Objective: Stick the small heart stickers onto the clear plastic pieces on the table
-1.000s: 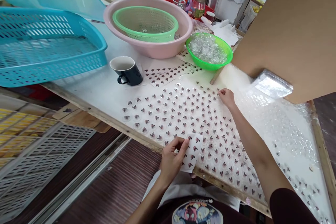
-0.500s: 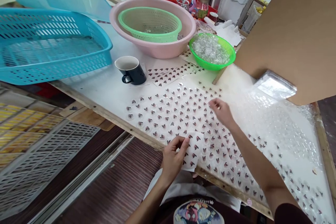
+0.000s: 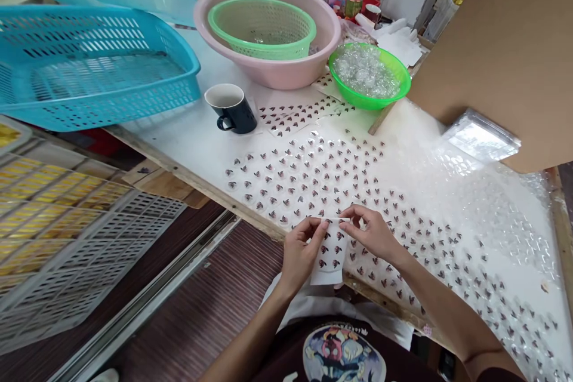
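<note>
Between my hands, near the table's front edge, hangs a white sticker sheet (image 3: 329, 256) printed with small dark figures. My left hand (image 3: 302, 250) pinches its upper left corner between thumb and fingers. At the upper right corner, my right hand (image 3: 370, 231) has thumb and forefinger closed on the sheet's edge; whether a single sticker is between them is too small to tell. Beyond the hands, many clear round plastic pieces (image 3: 292, 179) lie spread over the white table (image 3: 179, 131), each with a like dark figure on it.
A dark mug (image 3: 242, 116) stands left, beside more sticker sheets (image 3: 304, 112). Behind are a pink basin (image 3: 277, 76) holding a green colander (image 3: 268, 51), and a green bowl (image 3: 369, 100) of clear pieces. A blue basket (image 3: 111, 98) overhangs the left edge; cardboard (image 3: 492, 59) leans right.
My right hand has come back from over the spread pieces to the sheet's upper right corner. My left hand still holds the sheet, now more upright. The view has shifted slightly.
</note>
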The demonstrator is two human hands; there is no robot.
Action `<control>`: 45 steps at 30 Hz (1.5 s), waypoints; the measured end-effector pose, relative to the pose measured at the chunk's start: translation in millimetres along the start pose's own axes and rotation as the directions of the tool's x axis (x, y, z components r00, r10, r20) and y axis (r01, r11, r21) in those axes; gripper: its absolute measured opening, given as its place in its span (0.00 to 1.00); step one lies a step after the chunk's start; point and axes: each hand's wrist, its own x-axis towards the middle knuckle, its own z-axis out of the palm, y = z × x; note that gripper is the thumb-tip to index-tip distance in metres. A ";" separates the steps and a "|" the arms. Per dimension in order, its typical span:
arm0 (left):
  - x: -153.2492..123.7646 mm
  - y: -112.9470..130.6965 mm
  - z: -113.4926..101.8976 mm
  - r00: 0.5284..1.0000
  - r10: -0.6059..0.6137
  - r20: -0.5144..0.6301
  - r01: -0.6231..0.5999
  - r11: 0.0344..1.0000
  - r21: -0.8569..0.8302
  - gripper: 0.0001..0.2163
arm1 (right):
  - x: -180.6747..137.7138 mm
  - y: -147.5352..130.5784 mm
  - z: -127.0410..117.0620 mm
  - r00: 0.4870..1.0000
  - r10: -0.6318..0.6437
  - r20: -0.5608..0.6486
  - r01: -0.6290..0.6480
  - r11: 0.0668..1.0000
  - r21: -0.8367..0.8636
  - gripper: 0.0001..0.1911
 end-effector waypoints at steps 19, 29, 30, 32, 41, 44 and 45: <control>-0.4 6.0 -0.9 0.995 0.096 0.034 -0.100 0.980 0.174 0.14 | 28.7 -12.9 -14.8 0.961 0.063 -0.270 0.040 0.933 0.359 0.22; 0.2 0.5 -0.6 0.995 0.095 0.042 -0.102 0.975 0.199 0.13 | 95.9 67.4 -88.7 0.848 0.089 -0.522 -0.074 0.996 0.050 0.23; 0.3 0.1 -0.7 0.994 0.096 0.044 -0.103 0.975 0.198 0.13 | 98.3 68.6 -85.8 0.852 0.083 -0.518 -0.090 0.996 0.012 0.22; 0.3 0.1 -0.6 0.994 0.101 0.042 -0.107 0.975 0.193 0.13 | 101.4 68.7 -79.8 0.864 0.070 -0.498 -0.128 0.988 -0.082 0.20; -0.1 1.4 0.0 0.993 0.110 0.033 -0.115 0.974 0.196 0.13 | 100.9 64.2 -75.8 0.842 -0.137 -0.522 -0.181 0.839 -0.512 0.19; 0.1 0.7 -0.4 0.993 0.111 0.038 -0.117 0.974 0.192 0.13 | 94.6 65.4 -89.6 0.809 -0.057 -0.585 -0.198 0.910 -0.363 0.10; 0.2 0.6 -0.5 0.993 0.113 0.038 -0.119 0.974 0.193 0.13 | 92.1 66.4 -94.5 0.811 -0.003 -0.585 -0.213 0.930 -0.300 0.09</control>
